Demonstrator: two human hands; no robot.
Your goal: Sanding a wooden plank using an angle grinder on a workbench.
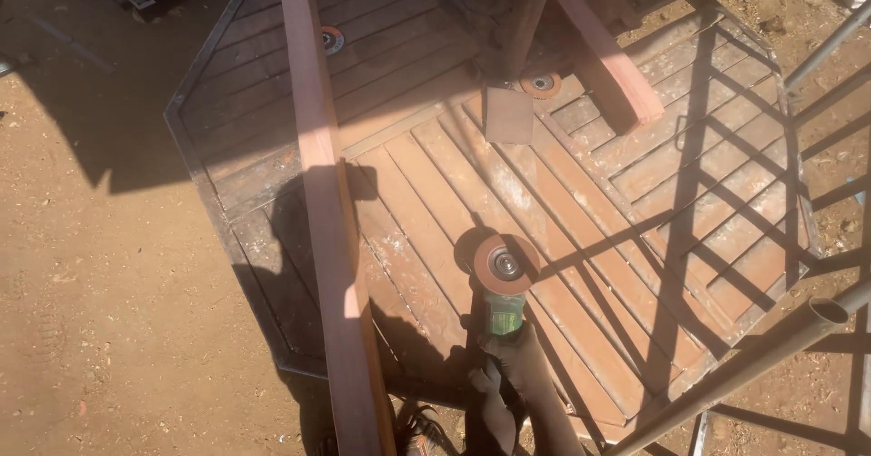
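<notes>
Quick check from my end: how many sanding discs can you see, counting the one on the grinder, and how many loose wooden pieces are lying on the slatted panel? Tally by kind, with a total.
Sanding discs: 3, one on the angle grinder, one loose at the upper left, one loose near the top middle.
Long wooden planks: 2, the left plank and the upper right plank.
Small square wooden block: 1.
Total: 6

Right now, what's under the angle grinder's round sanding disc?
The round sanding disc sits over the slatted reddish wooden octagonal tabletop, sunlit and dusty, crossed by frame shadows. The slat patch directly beneath the disc is covered. A hand grips the green grinder body; which hand is unclear.
</notes>
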